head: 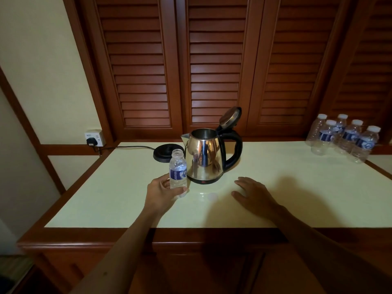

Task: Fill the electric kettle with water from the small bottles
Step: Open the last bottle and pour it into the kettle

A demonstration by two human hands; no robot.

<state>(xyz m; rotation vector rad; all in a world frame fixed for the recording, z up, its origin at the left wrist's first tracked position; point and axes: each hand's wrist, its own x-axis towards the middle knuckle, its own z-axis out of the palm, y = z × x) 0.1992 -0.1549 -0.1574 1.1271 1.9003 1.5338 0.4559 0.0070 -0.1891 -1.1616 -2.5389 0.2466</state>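
A cream wall (31, 66) fills the left side of the room, crossed by a slanting band of wood trim. Low on it, near the corner, sits a white wall socket (95, 137) with a black plug pushed in, and a black cord (127, 147) runs from it along the back of the tabletop (118, 200). The tabletop is a pale, creamy slab framed by a reddish wooden edge, with wooden cabinet fronts below.

The cord ends at the round black kettle base (164, 152), which stands bare at the back. Just in front of it is a small bottle (177, 171), uncapped, upright, with a blue label. The left hand (162, 193) has its fingers and thumb curled round the bottle's lower part, down at the tabletop.

Right beside the bottle stands the electric kettle (204, 159), shiny steel, off its base and resting straight on the tabletop, spout to the left, black handle to the right. Its lid (230, 116) is flipped up and the mouth is open. I cannot tell how much water is inside.

In front of the kettle and to its right, the right hand (253, 193) lies palm down with fingers spread and relaxed, holding nothing.

Dark louvred wooden doors (214, 66) span the whole back of the room. At the far right corner of the tabletop stands a cluster of capped bottles (344, 136), white caps on, well apart from the kettle.
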